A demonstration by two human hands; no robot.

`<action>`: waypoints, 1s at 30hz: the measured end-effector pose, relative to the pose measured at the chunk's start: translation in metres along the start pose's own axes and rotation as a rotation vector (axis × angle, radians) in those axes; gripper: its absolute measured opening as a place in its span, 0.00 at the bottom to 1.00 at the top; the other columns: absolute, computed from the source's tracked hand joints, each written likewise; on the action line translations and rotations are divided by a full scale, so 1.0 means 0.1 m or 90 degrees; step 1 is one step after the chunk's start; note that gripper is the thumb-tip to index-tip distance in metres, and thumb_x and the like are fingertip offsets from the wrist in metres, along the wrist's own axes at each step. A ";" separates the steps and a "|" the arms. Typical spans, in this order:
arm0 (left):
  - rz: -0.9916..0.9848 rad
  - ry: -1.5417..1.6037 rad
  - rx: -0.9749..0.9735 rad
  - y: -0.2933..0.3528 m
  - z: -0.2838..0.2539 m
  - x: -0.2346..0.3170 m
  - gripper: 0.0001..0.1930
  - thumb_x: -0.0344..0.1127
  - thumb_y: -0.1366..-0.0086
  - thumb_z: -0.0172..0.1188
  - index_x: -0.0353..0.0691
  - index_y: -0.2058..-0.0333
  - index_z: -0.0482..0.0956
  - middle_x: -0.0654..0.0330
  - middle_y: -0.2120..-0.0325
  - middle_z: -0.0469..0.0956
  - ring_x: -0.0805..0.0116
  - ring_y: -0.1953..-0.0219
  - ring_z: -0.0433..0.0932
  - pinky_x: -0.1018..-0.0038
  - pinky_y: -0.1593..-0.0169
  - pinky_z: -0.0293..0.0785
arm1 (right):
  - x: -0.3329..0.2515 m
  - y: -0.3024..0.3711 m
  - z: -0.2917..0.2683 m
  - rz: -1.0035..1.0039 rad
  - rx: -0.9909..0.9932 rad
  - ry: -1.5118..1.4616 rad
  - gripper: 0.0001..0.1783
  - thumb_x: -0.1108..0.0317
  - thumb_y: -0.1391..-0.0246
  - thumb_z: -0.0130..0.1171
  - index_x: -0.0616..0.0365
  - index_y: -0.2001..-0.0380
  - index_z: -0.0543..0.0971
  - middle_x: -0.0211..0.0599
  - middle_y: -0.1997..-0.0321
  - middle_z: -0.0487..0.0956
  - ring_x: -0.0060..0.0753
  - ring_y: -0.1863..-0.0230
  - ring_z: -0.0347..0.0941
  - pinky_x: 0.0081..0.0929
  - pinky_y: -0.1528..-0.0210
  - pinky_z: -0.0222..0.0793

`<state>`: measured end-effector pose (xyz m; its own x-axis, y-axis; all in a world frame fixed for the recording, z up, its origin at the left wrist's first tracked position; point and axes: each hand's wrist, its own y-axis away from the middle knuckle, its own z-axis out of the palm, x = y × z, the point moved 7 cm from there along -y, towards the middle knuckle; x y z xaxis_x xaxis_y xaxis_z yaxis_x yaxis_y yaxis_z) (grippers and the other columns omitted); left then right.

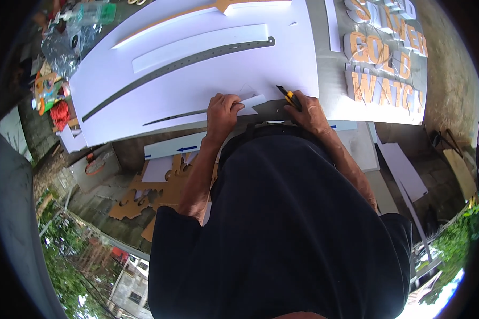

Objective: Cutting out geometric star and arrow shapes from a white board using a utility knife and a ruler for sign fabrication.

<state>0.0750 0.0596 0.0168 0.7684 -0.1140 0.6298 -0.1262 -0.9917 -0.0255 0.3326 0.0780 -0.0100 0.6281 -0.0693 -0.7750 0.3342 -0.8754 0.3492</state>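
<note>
My right hand [310, 114] is closed round a yellow and black utility knife [289, 96], its dark blade pointing up and to the left over a large white sheet [250, 69]. To its left, my left hand [223, 112] pinches a small white offcut [254, 102] with a pointed end, close to the table's near edge. A dark, narrow gap or strip runs left from that hand; I cannot tell which. Farther up the sheet lies a long steel ruler [194, 57], bowed by the lens, with a white strip [202, 47] beside it.
Cut-out letters [380, 90] with brown faces and white sides stand at the right. Plastic bottles [93, 13], clear plastic wrap [61, 53] and red cord [62, 114] crowd the left. Brown board scraps [165, 189] lie below the table's near edge.
</note>
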 end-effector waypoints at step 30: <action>0.181 -0.197 -0.043 -1.45 -1.03 -1.37 0.28 0.32 0.43 0.73 0.46 0.42 0.78 0.58 0.43 0.76 0.49 0.39 0.70 0.52 0.38 0.66 | -0.51 0.89 0.68 0.395 0.430 -0.221 0.21 0.55 0.39 0.67 0.65 0.59 0.78 0.40 0.82 0.79 0.28 0.82 0.77 0.31 0.76 0.72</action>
<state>-0.0771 0.2247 0.0139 0.8478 -0.4054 0.3419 -0.3937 -0.9131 -0.1065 0.2821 -0.0291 0.0249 0.2792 -0.6525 -0.7045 -0.5257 -0.7178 0.4565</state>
